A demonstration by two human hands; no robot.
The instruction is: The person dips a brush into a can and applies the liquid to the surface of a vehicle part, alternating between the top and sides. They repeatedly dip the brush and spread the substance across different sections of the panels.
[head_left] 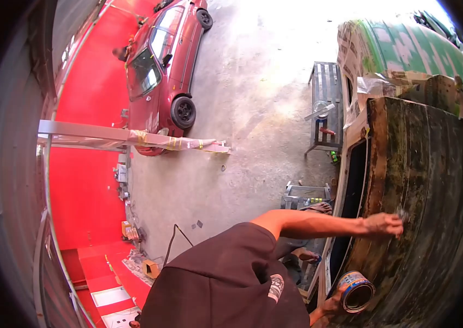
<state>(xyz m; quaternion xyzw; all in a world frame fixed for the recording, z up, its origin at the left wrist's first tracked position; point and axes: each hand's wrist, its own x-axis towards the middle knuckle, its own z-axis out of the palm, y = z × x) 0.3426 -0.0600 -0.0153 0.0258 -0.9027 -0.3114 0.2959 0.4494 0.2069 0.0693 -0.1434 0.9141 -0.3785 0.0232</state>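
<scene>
My left hand (383, 224) reaches over a dark, streaked vehicle roof panel (423, 164). Its fingers are closed, and a small greyish thing at their tips is too blurred to name. My right hand (328, 308), low in the view and partly cut off, grips an open paint can (356, 292) with a blue and orange label. The can is tilted above the panel's near edge, and its inside looks dark. Brown, rusty-looking patches run along the panel's window side.
A green, patchy body section (434, 52) with masking paper (417, 90) adjoins the panel. A metal bench (321, 82) holds a few items, and a step stool (305, 191) stands near my feet. Across the concrete floor are a red car (171, 60), a wrapped post (177, 143) and another person.
</scene>
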